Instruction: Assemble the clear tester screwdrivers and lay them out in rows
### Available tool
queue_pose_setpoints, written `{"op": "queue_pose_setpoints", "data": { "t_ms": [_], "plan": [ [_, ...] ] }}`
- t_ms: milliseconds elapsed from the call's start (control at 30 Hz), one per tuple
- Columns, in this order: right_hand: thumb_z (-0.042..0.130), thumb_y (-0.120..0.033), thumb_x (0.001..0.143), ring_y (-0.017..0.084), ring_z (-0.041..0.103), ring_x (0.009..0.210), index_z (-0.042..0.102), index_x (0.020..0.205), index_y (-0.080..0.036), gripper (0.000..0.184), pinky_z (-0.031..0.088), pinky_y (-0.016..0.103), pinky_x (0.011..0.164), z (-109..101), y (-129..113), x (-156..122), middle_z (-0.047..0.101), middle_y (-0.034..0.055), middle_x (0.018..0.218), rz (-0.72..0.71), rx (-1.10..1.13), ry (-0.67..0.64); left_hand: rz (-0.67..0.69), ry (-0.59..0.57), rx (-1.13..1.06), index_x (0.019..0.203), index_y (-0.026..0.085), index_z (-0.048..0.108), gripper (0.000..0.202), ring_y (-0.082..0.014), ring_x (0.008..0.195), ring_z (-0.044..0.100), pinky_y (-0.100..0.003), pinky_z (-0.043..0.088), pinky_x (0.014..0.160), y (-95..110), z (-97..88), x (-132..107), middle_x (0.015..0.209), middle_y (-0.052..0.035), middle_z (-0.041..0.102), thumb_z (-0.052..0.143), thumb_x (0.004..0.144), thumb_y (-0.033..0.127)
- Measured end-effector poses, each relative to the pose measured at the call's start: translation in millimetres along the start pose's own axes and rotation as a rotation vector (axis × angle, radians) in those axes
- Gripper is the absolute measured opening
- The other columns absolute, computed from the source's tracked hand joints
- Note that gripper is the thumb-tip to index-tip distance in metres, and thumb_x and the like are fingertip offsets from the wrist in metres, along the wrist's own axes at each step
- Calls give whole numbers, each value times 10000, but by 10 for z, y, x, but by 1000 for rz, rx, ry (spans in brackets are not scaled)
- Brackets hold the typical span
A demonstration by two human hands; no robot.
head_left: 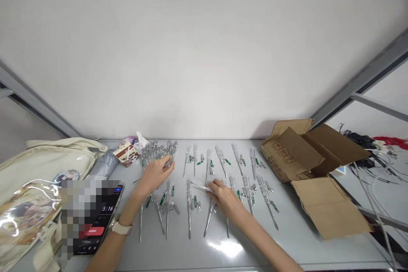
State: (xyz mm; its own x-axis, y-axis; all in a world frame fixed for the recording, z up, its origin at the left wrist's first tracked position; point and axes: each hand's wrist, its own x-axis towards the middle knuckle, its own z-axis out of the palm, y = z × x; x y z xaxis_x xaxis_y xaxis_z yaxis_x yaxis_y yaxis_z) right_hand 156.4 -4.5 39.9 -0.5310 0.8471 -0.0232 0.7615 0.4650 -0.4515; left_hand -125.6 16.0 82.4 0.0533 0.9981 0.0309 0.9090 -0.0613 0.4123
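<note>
**Right hand pinches a clear tester above the rows**

Closest to us, the left wrist wears a cream-strapped watch [120, 226] beside a smartphone [95, 221] whose lit screen reads 5:16. The right hand [225, 197] is pressed into a pinch on a clear voltage-tester screwdriver [200, 187]. Its long axis runs almost level, with the metal tip pointing left, away from the right hand and toward the left hand [154, 177]. The right hand is the nearer of the two. The left hand curls over the near edge of a bunched heap of testers [156, 153]; we cannot tell whether it grips one. Two loose rows of testers [237, 157], some with green parts, lie on the grey surface [280, 238] around both hands. Farther right, an open cardboard box [314, 165] carries printed marks too small to read. To the left lies a cream tote bag [41, 187], and tangled cables [366, 153] lie beyond the box.
</note>
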Motion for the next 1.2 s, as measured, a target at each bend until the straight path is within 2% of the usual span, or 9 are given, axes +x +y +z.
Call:
{"op": "queue_pose_setpoints", "data": {
  "t_ms": [167,300,467,533,633,733,867,1033,1200],
  "plan": [
    [455,-80,918,162,585,732,595,934,-186,175,358,254,610,2,-2,80,594,47,944,36,105,-21,19,-10,5,900,244,494,245,-174,582,508,-262,293,591,30,25,5,620,39,527,350,956,434],
    [490,-82,886,164,564,755,579,857,-176,132,372,261,658,-57,-4,163,582,45,932,33,165,-42,39,-14,-5,877,245,474,224,-165,553,477,-261,285,582,69,16,-15,586,54,482,362,953,422],
    [513,-78,836,149,525,707,607,825,-170,132,359,251,630,-176,-18,250,574,13,807,-6,310,-80,72,-51,-27,888,247,453,182,-157,531,469,-258,281,581,115,36,-45,548,73,419,382,951,403],
    [552,-138,838,133,505,659,645,911,-171,123,361,241,607,-221,-55,320,578,-9,757,-5,395,-86,88,-58,-7,927,245,457,169,-159,539,483,-260,279,576,160,40,-58,555,73,424,391,949,399],
    [643,-312,827,119,488,632,688,1035,-168,257,374,241,601,-271,-175,469,608,-14,743,25,722,-64,168,-75,40,962,236,460,192,-161,540,485,-267,282,567,269,23,-80,576,67,438,380,958,411],
    [706,-428,769,99,436,576,727,1022,-152,375,356,244,557,-288,-337,610,610,-8,717,107,1015,-33,262,-73,105,924,224,456,180,-176,593,513,-281,297,574,387,-14,-98,646,33,501,365,966,374],
    [722,-481,737,77,318,491,754,954,-142,404,280,241,467,-262,-477,703,515,-35,565,208,1090,11,348,-55,173,889,217,446,164,-209,717,564,-303,312,596,461,-49,-100,768,-22,575,333,975,298],
    [726,-499,714,124,461,547,762,857,-145,383,351,255,494,-212,-443,765,567,0,577,155,1036,86,366,-54,143,904,217,458,198,-207,753,561,-310,337,625,393,-52,-108,807,-27,584,313,995,316],
    [724,-459,719,202,619,766,757,825,-165,314,463,313,709,-219,-276,844,717,54,791,134,967,137,310,-62,88,950,216,469,284,-191,745,562,-305,381,652,208,-61,-95,826,-16,580,243,1023,371]
  ]
}}
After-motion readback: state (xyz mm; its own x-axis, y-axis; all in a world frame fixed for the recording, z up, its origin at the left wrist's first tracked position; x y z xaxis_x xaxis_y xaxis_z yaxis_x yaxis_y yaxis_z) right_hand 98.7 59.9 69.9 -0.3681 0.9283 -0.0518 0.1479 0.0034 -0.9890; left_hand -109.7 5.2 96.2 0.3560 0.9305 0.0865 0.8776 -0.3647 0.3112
